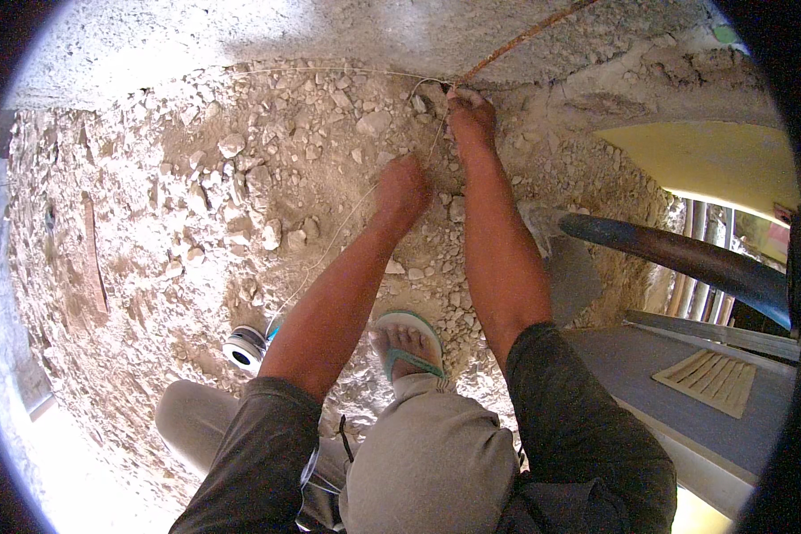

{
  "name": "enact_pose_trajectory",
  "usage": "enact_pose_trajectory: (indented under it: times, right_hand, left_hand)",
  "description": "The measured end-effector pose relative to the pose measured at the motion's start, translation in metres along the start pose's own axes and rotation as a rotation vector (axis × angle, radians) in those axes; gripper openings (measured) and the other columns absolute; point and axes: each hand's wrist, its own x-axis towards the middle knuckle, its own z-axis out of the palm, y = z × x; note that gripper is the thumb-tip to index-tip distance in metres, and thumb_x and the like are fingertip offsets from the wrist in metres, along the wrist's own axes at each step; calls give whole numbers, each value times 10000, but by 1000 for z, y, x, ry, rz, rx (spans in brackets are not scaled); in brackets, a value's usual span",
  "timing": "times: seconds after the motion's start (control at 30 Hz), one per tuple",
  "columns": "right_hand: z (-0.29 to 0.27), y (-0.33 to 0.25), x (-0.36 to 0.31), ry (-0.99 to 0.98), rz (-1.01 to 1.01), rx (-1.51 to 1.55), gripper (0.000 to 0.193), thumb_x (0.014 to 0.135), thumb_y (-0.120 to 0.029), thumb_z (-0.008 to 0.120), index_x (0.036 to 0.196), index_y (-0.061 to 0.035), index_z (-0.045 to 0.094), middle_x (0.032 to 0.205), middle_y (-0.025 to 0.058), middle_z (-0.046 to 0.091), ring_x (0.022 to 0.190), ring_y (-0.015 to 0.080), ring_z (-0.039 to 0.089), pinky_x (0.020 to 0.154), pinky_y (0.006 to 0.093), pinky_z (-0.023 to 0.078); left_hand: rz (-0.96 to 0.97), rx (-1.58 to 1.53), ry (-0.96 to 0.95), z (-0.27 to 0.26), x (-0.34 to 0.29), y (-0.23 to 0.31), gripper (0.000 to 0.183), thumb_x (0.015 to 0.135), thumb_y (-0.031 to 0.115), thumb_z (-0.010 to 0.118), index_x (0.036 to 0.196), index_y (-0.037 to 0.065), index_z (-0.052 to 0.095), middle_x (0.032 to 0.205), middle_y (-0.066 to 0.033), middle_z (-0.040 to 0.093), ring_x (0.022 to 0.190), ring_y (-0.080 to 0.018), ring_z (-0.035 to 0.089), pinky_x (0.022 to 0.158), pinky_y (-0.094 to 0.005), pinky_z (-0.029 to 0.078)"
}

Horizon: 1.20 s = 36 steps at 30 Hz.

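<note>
My right hand (472, 116) reaches to the foot of the concrete wall. Its fingers are closed on thin pale string at the lower end of a rusty metal rod (525, 44). My left hand (404, 191) is a fist, lower and to the left, with the string (336, 235) running through it. From that fist one length rises to the rod; another trails down toward a white and dark reel (243, 349) on the ground beside my left forearm. More string stretches leftward from the rod along the wall's base. What lies inside my fingers is mostly hidden.
Loose stones and dirt (271, 200) cover the ground. The concrete wall (347, 36) spans the far side. At right are a yellow panel (712, 165), a dark curved tube (676, 249) and a grey board (614, 356). My sandalled foot (405, 343) is below my hands.
</note>
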Motion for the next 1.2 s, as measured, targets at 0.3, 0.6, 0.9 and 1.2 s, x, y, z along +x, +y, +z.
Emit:
enact_pose_trajectory:
  times: [0.3,0.6,0.9,1.2]
  right_hand:
    - [-4,6,13,-38,-69,-123,245,908,-207,583,1080,-34,618,817,55,648,594,150,563,529,335,460]
    - [2,-6,5,94,-302,-680,358,892,-226,515,1154,10,577,1110,284,607,984,430,598,849,499,458]
    - [14,44,64,509,-539,-637,351,877,-212,545,1151,5,578,1071,281,620,986,444,602,884,504,449]
    - [2,37,64,-64,-264,-706,522,917,-340,490,1352,-53,450,1358,140,487,1291,322,403,1117,457,205]
  left_hand:
    - [8,58,-11,-3,-4,-2,215,790,141,610,943,-10,622,898,-244,648,855,-398,645,759,-488,521]
    - [4,-35,23,-2,-4,-11,256,774,162,631,945,-27,613,908,-274,630,884,-444,613,780,-517,499]
    - [20,57,-87,-42,6,0,212,820,81,538,1006,3,601,924,-260,633,877,-422,635,755,-485,525]
    - [-55,-31,-7,-23,-13,2,267,798,133,589,1025,-7,587,947,-259,641,891,-440,623,791,-516,504]
